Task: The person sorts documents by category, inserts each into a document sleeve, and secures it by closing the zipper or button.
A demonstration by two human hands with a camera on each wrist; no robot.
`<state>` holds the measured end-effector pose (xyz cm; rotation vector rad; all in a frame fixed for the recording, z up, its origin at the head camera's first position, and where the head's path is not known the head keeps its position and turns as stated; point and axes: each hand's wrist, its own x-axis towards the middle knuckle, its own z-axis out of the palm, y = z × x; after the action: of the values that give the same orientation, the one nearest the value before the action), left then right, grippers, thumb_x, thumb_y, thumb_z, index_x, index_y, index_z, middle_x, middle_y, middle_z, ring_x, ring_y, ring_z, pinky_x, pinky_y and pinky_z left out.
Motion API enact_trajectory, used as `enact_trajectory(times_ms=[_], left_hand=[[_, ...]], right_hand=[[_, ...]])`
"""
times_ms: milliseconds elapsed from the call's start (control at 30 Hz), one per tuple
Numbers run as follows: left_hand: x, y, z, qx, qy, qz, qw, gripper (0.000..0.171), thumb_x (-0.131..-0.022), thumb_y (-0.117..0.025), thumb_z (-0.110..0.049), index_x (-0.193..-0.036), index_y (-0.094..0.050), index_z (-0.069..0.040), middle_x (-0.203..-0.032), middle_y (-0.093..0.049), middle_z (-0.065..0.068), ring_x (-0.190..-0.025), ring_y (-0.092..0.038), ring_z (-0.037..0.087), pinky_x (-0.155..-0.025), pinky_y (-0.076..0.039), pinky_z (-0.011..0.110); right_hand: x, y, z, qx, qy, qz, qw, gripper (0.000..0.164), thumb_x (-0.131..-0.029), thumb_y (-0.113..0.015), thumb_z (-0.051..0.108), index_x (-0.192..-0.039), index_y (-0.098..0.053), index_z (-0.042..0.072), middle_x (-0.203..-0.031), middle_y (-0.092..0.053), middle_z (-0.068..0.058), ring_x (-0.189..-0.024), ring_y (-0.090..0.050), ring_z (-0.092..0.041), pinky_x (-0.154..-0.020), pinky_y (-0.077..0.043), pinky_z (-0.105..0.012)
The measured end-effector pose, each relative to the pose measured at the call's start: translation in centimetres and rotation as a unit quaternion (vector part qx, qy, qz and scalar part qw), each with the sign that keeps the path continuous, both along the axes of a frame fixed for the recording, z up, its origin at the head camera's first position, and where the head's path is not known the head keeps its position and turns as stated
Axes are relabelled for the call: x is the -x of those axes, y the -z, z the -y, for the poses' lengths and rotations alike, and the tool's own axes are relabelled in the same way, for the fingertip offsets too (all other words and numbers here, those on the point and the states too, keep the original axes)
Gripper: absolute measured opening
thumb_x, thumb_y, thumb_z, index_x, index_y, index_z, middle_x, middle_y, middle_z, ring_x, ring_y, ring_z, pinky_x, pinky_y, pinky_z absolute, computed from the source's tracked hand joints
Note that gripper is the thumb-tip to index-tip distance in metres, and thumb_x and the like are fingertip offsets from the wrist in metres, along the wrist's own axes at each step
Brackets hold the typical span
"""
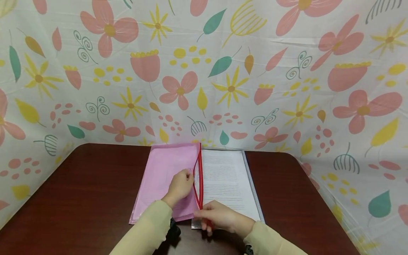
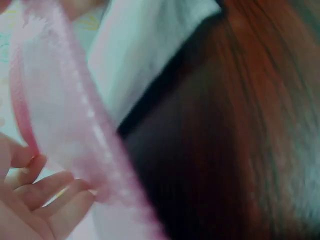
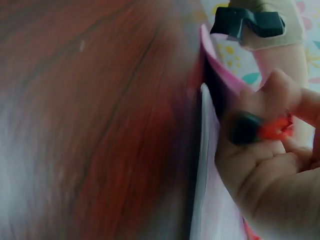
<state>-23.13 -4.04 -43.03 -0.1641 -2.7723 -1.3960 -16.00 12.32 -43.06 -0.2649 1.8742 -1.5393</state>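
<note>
A pink translucent zip document bag (image 1: 169,161) lies on the table, its red zipper (image 1: 200,170) along the right edge and the mouth parted midway. My left hand (image 1: 179,187) pinches the red-edged side of that mouth; its thumb and fingers also show on the edge in the left wrist view. At the near end of the zipper, my right hand (image 1: 221,216) holds a red zipper pull (image 3: 275,128) with a dark tip, blurred in the right wrist view. Partly under the pink bag, a clear document bag (image 1: 226,177) shows printed sheets inside.
The dark brown wooden table (image 1: 95,184) spreads out on both sides of the bags. A flower-patterned curtain (image 1: 204,71) stands right behind the table and along its sides. A dark strap (image 3: 247,23) sits on the left wrist.
</note>
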Motion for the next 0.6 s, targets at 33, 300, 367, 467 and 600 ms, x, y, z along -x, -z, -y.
enact_trajectory(times_ms=[33,300,367,467,600], left_hand=[[0.0,0.1,0.0,0.014,0.014,0.010,0.9998,0.020,-0.095,-0.046,-0.016,-0.085,-0.058,-0.004,-0.069,-0.056,0.006,-0.053,-0.048,0.014,-0.049,-0.043,0.027],[-0.4,-0.2,1.1,0.131,0.184,0.050,0.9729,0.049,-0.080,-0.070,-0.030,-0.117,-0.058,0.000,-0.107,-0.064,0.012,-0.101,-0.060,0.027,-0.090,-0.048,0.044],[-0.5,-0.4,1.4,0.144,0.223,0.057,0.9624,0.066,-0.072,-0.078,-0.033,-0.122,-0.055,0.003,-0.111,-0.062,0.012,-0.105,-0.058,0.028,-0.093,-0.047,0.045],[-0.8,-0.7,1.8,0.167,0.257,0.069,0.9494,0.086,-0.060,-0.085,-0.037,-0.129,-0.051,0.002,-0.128,-0.054,0.017,-0.120,-0.050,0.033,-0.102,-0.041,0.049],[-1.2,-0.9,1.8,0.193,0.255,0.080,0.9441,0.102,-0.052,-0.089,-0.044,-0.135,-0.047,-0.003,-0.149,-0.035,0.019,-0.137,-0.032,0.037,-0.111,-0.028,0.053]], right_hand=[[0.0,0.0,-0.2,-0.017,-0.007,-0.013,1.000,0.029,-0.091,-0.060,0.029,-0.075,-0.057,0.005,-0.053,-0.054,0.003,-0.040,-0.043,-0.005,-0.042,-0.042,-0.022],[0.5,-0.1,-1.2,-0.109,-0.047,-0.054,0.991,0.039,-0.088,-0.063,0.034,-0.065,-0.061,0.003,-0.050,-0.051,0.003,-0.035,-0.028,-0.002,-0.034,-0.024,-0.018],[0.8,-0.2,-1.5,-0.118,-0.053,-0.063,0.990,0.040,-0.089,-0.062,0.034,-0.069,-0.066,0.000,-0.051,-0.053,0.003,-0.036,-0.029,-0.003,-0.034,-0.025,-0.018],[1.2,-0.5,-1.8,-0.129,-0.065,-0.084,0.986,0.041,-0.090,-0.061,0.032,-0.072,-0.067,-0.004,-0.052,-0.056,0.004,-0.037,-0.031,-0.003,-0.035,-0.025,-0.017],[1.5,-0.6,-2.2,-0.133,-0.081,-0.098,0.983,0.039,-0.089,-0.063,0.027,-0.072,-0.066,-0.008,-0.051,-0.057,0.003,-0.037,-0.030,-0.002,-0.035,-0.023,-0.017]])
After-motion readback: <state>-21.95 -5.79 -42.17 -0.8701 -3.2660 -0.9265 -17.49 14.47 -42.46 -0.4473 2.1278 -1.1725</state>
